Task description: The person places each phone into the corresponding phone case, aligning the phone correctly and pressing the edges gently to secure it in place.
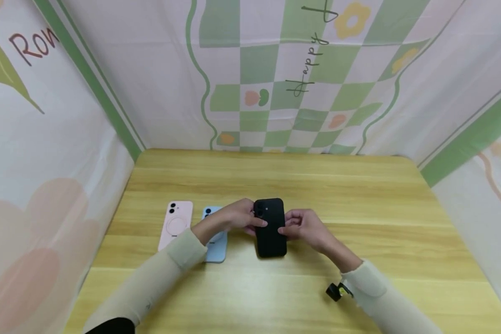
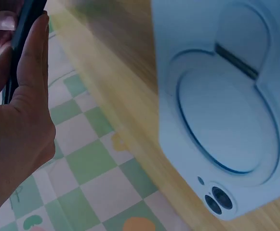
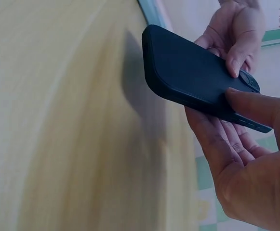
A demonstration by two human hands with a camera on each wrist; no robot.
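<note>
A black phone [image 1: 272, 243], its camera side facing up, is held between both hands above the wooden table. My left hand [image 1: 240, 215] grips its upper left edge, thumb lying over the back near the camera. On the opposite edge, my right hand [image 1: 309, 228] pinches the phone with the thumb on top and the fingers underneath. In the right wrist view the phone [image 3: 193, 72] is lifted off the tabletop and casts a shadow. A light blue phone [image 1: 218, 250] lies just left, partly covered by my left arm; its ringed back [image 2: 221, 120] looms large in the left wrist view.
A pink phone [image 1: 179, 222] lies at the left, its lower end by my left sleeve. The wooden table [image 1: 359, 185] ends at a patterned cloth wall [image 1: 259, 120] behind. A small black device [image 1: 334, 292] is at the right cuff.
</note>
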